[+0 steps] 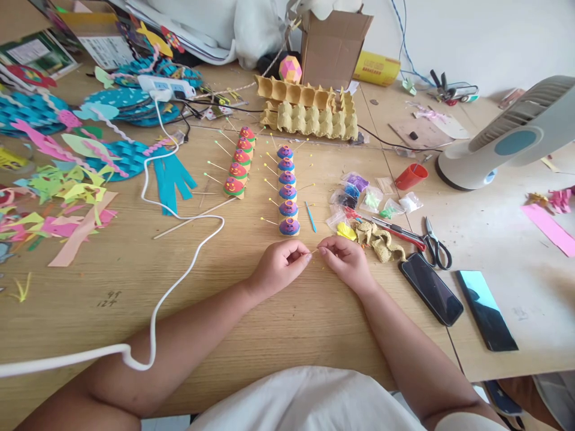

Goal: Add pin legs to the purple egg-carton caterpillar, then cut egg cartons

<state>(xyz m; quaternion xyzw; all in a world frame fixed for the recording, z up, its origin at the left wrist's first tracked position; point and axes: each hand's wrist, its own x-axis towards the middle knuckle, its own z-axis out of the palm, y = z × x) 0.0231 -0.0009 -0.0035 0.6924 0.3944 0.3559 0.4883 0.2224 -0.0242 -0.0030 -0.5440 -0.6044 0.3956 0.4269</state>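
Note:
My left hand [285, 267] and my right hand [344, 261] meet near the table's middle, thumbs and forefingers pinched. Between the fingertips runs a thin wooden stick [315, 251], like a toothpick, held by both hands; its ends are hidden. Just beyond them stands a row of egg-carton cups topped with purple and blue clay faces [287, 193], with yellow-tipped sticks poking out at the sides. To its left is a similar row in red and green [239, 163], its sticks tipped in green and yellow. A blue modelling tool [310, 216] lies right of the purple row.
Bags of coloured clay [372, 199], a red-handled cutter [399, 232], scissors [435, 245] and two phones [431, 288] lie to the right. Behind stand egg cartons [314, 120] and a fan [507, 131]. A white cable [197, 251] and paper scraps [58, 209] spread leftward.

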